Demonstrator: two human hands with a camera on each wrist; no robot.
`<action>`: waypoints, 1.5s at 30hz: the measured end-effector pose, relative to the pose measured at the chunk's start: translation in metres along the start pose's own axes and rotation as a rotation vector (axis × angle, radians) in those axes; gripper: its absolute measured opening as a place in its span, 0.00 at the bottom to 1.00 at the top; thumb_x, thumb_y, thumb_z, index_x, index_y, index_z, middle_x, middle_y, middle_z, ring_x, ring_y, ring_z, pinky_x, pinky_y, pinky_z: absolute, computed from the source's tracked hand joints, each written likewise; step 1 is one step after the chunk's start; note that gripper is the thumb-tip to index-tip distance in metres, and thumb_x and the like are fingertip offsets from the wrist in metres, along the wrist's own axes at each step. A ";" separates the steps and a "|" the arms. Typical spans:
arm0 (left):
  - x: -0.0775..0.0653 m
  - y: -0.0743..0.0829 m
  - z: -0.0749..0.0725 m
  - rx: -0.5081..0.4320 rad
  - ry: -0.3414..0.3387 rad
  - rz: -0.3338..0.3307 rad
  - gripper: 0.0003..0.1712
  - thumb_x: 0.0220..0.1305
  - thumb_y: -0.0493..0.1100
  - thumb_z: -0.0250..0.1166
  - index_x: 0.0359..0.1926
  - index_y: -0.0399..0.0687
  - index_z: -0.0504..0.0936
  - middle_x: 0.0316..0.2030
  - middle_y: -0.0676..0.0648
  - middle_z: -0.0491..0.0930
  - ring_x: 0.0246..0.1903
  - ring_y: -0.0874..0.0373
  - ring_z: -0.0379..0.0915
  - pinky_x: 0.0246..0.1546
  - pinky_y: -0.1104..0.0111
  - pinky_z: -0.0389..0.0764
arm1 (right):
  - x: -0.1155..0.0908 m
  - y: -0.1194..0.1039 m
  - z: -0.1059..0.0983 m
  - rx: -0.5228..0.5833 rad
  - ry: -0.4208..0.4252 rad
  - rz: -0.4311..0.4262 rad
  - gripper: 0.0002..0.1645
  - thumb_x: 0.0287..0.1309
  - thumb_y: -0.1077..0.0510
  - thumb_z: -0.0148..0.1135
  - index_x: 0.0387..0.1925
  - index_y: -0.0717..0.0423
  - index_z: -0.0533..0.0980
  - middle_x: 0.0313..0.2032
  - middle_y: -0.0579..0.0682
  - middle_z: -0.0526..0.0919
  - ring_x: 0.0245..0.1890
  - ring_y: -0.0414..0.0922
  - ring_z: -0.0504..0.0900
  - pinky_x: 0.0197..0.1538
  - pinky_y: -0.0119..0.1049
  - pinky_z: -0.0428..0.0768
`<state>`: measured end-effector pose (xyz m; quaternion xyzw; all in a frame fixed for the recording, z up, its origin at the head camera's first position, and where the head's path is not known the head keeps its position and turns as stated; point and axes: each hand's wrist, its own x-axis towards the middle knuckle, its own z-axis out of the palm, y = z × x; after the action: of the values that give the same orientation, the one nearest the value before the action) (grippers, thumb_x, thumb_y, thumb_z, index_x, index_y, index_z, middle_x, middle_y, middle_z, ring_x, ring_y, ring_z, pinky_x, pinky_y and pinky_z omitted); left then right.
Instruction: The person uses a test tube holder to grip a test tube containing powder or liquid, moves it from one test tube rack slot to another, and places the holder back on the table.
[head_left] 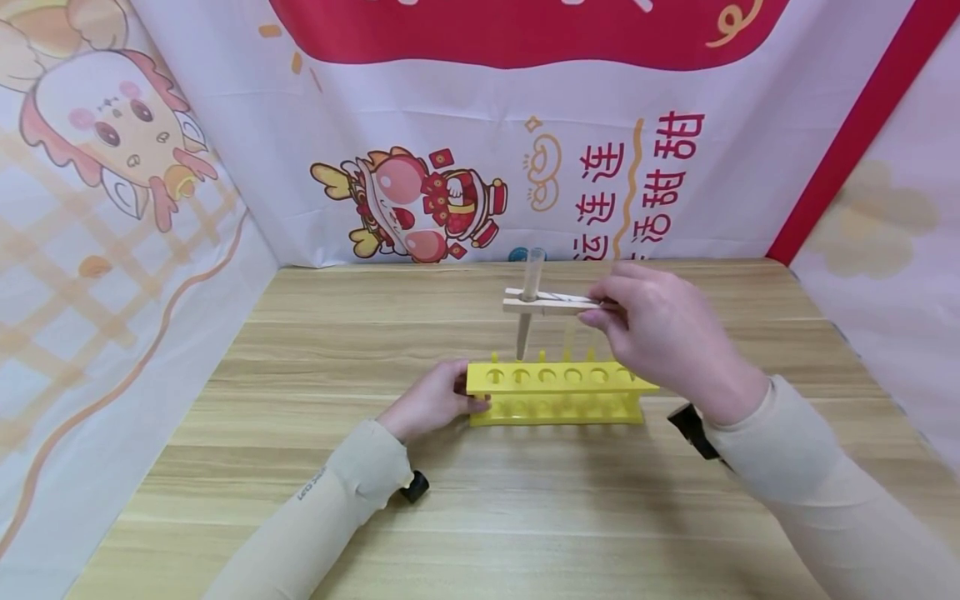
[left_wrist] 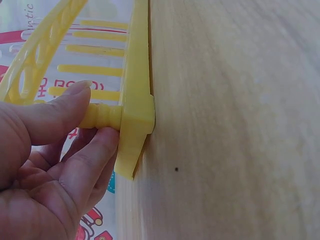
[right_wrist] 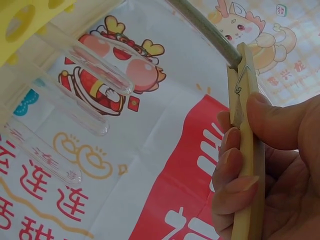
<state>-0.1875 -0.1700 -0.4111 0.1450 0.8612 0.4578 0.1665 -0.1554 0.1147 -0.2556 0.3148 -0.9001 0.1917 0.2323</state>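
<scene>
A yellow test tube rack (head_left: pixel 555 408) stands on the table. My left hand (head_left: pixel 435 400) grips its left end; in the left wrist view, thumb and fingers hold the ribbed end post (left_wrist: pixel 102 116). In my right hand (head_left: pixel 660 333) is a wooden test tube clamp (head_left: pixel 551 304), pinched along its handle. The clamp's jaws hold a test tube (head_left: pixel 532 275) nearly upright, its lower part filled with something greyish. The tube's bottom hangs just above the rack's left holes. Clear test tubes (right_wrist: pixel 100 62) sit upside down on the rack's pegs, behind the holes.
The wood-grain table (head_left: pixel 337 333) extends around the rack on all sides. A printed white and red cloth (head_left: pixel 450 92) hangs at the table's back, with more printed cloth (head_left: pixel 112 333) along the left side.
</scene>
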 end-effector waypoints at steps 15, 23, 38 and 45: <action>0.000 0.001 0.000 0.015 0.002 -0.002 0.14 0.60 0.38 0.72 0.47 0.49 0.81 0.42 0.53 0.83 0.43 0.56 0.77 0.52 0.59 0.76 | -0.005 0.004 0.010 0.008 -0.007 -0.011 0.07 0.53 0.61 0.75 0.32 0.60 0.83 0.25 0.48 0.80 0.23 0.44 0.75 0.28 0.40 0.78; 0.002 0.002 -0.001 0.023 -0.003 -0.007 0.15 0.61 0.38 0.72 0.48 0.50 0.81 0.43 0.54 0.82 0.44 0.56 0.77 0.53 0.59 0.76 | -0.006 0.005 0.019 0.012 -0.060 0.012 0.07 0.55 0.60 0.74 0.32 0.59 0.84 0.25 0.47 0.79 0.23 0.43 0.75 0.29 0.38 0.78; 0.001 0.001 -0.001 0.015 -0.002 0.002 0.16 0.60 0.36 0.72 0.49 0.48 0.81 0.43 0.53 0.83 0.44 0.57 0.77 0.53 0.59 0.75 | -0.015 0.011 0.039 0.013 -0.041 -0.020 0.08 0.54 0.60 0.75 0.31 0.61 0.83 0.25 0.48 0.78 0.22 0.43 0.76 0.28 0.39 0.79; 0.002 0.000 -0.002 0.018 -0.002 -0.008 0.16 0.60 0.37 0.72 0.48 0.48 0.80 0.43 0.54 0.83 0.43 0.57 0.77 0.51 0.60 0.76 | -0.022 0.015 0.051 0.003 -0.005 -0.058 0.08 0.53 0.60 0.75 0.31 0.61 0.83 0.24 0.47 0.77 0.22 0.43 0.76 0.26 0.39 0.79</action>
<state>-0.1897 -0.1705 -0.4107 0.1437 0.8657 0.4492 0.1680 -0.1648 0.1109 -0.3122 0.3416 -0.8909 0.1854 0.2348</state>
